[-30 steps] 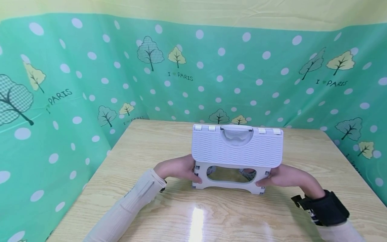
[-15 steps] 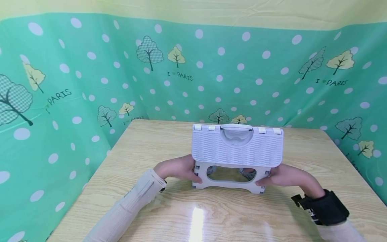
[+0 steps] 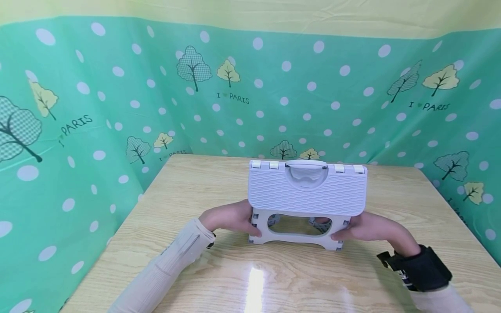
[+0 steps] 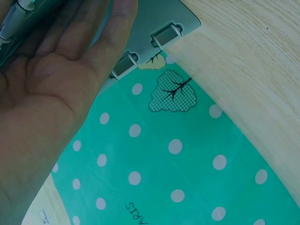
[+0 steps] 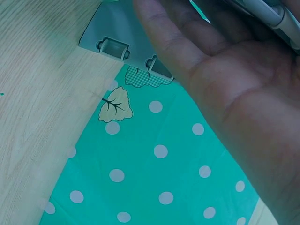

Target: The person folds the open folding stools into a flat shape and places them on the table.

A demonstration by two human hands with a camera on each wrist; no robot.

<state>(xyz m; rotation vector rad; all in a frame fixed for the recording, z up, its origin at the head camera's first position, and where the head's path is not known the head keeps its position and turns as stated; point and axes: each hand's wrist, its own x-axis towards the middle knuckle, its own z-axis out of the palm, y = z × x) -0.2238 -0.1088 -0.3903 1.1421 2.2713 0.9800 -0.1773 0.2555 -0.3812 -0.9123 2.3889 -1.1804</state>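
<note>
A pale grey folding step stool stands unfolded on the table, its ridged top tilted toward the camera in the head view. At its left side my left hand grips the leg panel, thumb on the front face. My right hand holds the opposite side the same way, with its thumb on the front panel. The fingers are mostly hidden behind the legs. In the left wrist view, the left palm lies under the stool; the right palm appears likewise in the right wrist view.
The wood-grain table extends around the stool, with a bright light reflection near the front. A green dotted curtain with printed trees hangs behind the table and along its left and right sides. A black wrist strap circles the right wrist.
</note>
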